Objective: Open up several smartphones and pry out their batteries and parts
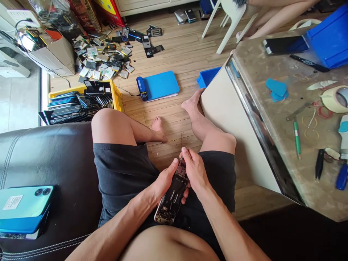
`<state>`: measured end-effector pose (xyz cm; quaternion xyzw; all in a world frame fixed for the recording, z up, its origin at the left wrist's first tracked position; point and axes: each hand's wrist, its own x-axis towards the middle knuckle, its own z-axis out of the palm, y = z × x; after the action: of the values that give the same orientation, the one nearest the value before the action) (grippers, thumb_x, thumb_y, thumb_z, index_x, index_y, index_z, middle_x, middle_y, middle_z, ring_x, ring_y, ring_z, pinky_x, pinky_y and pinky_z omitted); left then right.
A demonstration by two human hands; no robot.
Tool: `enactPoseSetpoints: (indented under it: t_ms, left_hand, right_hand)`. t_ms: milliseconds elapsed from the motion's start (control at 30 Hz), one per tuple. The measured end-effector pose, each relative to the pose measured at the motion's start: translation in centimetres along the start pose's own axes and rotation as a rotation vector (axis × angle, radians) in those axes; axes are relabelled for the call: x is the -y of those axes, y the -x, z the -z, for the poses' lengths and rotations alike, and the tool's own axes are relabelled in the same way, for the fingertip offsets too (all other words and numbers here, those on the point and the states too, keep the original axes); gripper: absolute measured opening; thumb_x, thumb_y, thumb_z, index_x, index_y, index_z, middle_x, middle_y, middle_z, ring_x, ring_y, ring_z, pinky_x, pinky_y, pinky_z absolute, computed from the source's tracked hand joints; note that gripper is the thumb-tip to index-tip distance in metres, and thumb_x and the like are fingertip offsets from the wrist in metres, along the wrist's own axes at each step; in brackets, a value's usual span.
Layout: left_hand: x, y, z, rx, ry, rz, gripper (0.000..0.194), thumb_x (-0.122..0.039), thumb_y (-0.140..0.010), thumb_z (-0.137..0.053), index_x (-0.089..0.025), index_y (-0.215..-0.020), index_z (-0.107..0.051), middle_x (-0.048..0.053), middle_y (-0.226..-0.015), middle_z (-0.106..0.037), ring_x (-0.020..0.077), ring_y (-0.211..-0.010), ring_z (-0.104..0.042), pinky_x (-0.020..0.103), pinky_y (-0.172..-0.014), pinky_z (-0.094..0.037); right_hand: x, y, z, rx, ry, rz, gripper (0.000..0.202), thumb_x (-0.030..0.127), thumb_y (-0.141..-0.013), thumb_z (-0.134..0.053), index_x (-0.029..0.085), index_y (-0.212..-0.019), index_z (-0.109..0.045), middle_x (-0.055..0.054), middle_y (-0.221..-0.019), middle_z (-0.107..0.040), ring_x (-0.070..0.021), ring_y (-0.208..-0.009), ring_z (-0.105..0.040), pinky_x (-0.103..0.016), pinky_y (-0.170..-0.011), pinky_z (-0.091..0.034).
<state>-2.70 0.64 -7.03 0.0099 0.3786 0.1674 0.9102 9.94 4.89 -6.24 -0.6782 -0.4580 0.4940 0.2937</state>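
An opened smartphone [170, 203], its back cover off and dark inner parts showing, is held tilted above my lap. My left hand [164, 179] wraps round it from the left, thumb along the edge; fingertips showing at its right side seem to come from underneath. At the phone's upper end, my right hand [195, 169] is closed, thumb and forefinger pressed together against that end. A thin dark strand [182, 139] sticks up near those fingertips; whether they also pinch it, I cannot tell.
Right of me, a table [258, 72] bears a green pen [297, 139], tape roll [330, 99] and blue bin [330, 36]. A yellow crate [116, 96] of phone parts, a battery pile [102, 58] and a blue scale [161, 85] are on the floor. Phones [27, 201] lie on the sofa.
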Motion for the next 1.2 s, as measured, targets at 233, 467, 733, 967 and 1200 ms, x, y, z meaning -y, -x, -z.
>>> enactPoseSetpoints:
  t_ms: [233,467,733,967,1200]
  left_hand:
    - [-0.3,0.2,0.1,0.002,0.034,0.01,0.09,-0.086,-0.092,-0.027,-0.008,-0.079,-0.07,0.013,-0.06,-0.067,0.0201,-0.045,-0.062,0.031,-0.046,-0.051]
    - [-0.9,0.0,-0.6,-0.18,0.0,-0.102,0.078,-0.08,-0.091,-0.047,-0.009,-0.111,-0.072,0.008,-0.066,-0.07,0.0195,-0.048,-0.061,0.033,-0.052,-0.053]
    - [-0.5,0.2,-1.6,-0.202,0.008,-0.408,0.056,-0.057,-0.091,-0.072,-0.025,-0.137,-0.067,0.005,-0.119,-0.077,0.0252,-0.119,-0.068,0.034,-0.106,-0.05]
    - [-0.1,-0.4,-1.5,-0.209,-0.045,-0.479,0.057,-0.06,-0.086,-0.076,-0.022,-0.128,-0.075,0.006,-0.138,-0.071,0.0285,-0.148,-0.046,0.038,-0.128,-0.025]
    - [-0.2,-0.7,-1.4,-0.181,-0.079,-0.493,0.054,-0.059,-0.083,-0.08,-0.022,-0.122,-0.078,0.006,-0.131,-0.075,0.0297,-0.146,-0.048,0.04,-0.126,-0.029]
  right_hand:
    - [0.0,1.1,-0.2,0.046,-0.001,-0.038,0.046,0.058,-0.099,-0.052,0.024,-0.069,-0.058,0.003,-0.057,-0.056,-0.016,-0.054,-0.048,-0.028,-0.052,-0.036]
    - [1.2,0.0,-0.7,0.014,-0.123,-0.145,0.047,0.063,-0.093,-0.058,0.024,-0.067,-0.059,0.004,-0.054,-0.053,-0.0158,-0.053,-0.048,-0.027,-0.049,-0.035]
    - [0.2,0.5,-3.3,-0.167,-0.502,-0.218,0.046,0.06,-0.087,-0.065,0.022,-0.063,-0.055,-0.003,-0.075,-0.07,-0.0185,-0.074,-0.062,-0.029,-0.07,-0.049]
    - [-0.3,1.3,-3.4,-0.253,-0.652,-0.271,0.05,0.064,-0.083,-0.068,0.022,-0.061,-0.05,0.0,-0.064,-0.06,-0.0147,-0.059,-0.052,-0.029,-0.06,-0.045]
    - [-1.3,1.3,-3.6,-0.33,-0.608,-0.277,0.053,0.068,-0.085,-0.063,0.023,-0.062,-0.05,-0.001,-0.062,-0.059,-0.0154,-0.058,-0.052,-0.029,-0.059,-0.045]
